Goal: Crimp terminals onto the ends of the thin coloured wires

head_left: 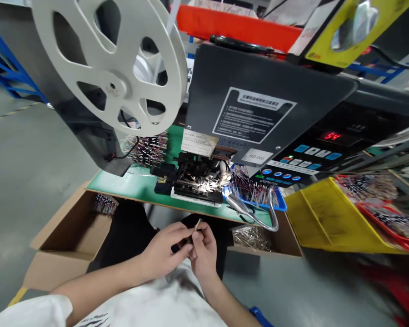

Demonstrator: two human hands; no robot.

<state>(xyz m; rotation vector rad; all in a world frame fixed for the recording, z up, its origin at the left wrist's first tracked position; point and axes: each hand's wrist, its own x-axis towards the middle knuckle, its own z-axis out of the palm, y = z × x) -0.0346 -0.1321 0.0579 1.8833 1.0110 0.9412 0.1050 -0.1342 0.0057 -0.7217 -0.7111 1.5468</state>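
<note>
My right grip [204, 252] is pinched shut on a thin silver-wire component [197, 230], long axis tilted up and away, with my left grip [163, 251] just beside it, its hold unclear.

A green-topped workbench [136, 186] is occupied by a terminal crimping applicator [191, 179] and a blue tray [279, 204] of wires, while a cardboard box [64, 240] is set on the grey concrete floor [37, 181].
</note>
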